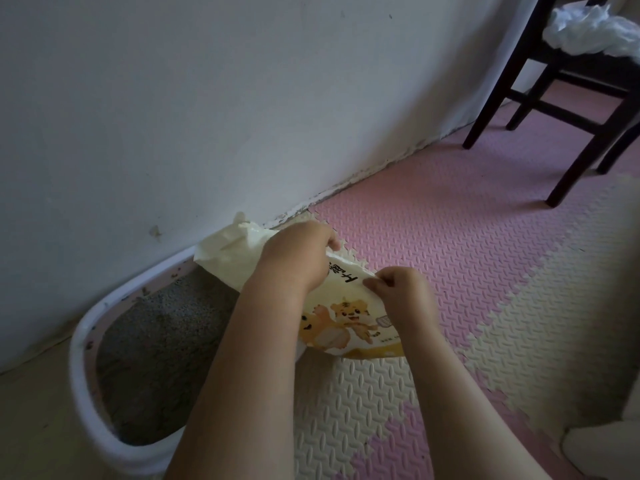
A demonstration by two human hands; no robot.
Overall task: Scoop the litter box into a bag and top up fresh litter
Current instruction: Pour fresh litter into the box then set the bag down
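Note:
A white litter box (78,368) with a pink inner rim stands against the wall at lower left, holding grey litter (162,344). A cream and yellow litter bag (346,320) printed with cartoon tigers lies tilted across the box's right end, its open top (228,251) over the litter. My left hand (298,254) grips the bag's upper edge near the wall. My right hand (401,289) pinches the bag's right edge between thumb and fingers. My forearms hide part of the bag and the box's near right rim.
Pink and cream foam floor mats (467,258) cover the floor to the right. A dark wooden chair (568,109) stands at upper right with crumpled white plastic (595,29) on its seat. The white wall (207,116) runs behind the box. A pale object (609,452) sits at lower right.

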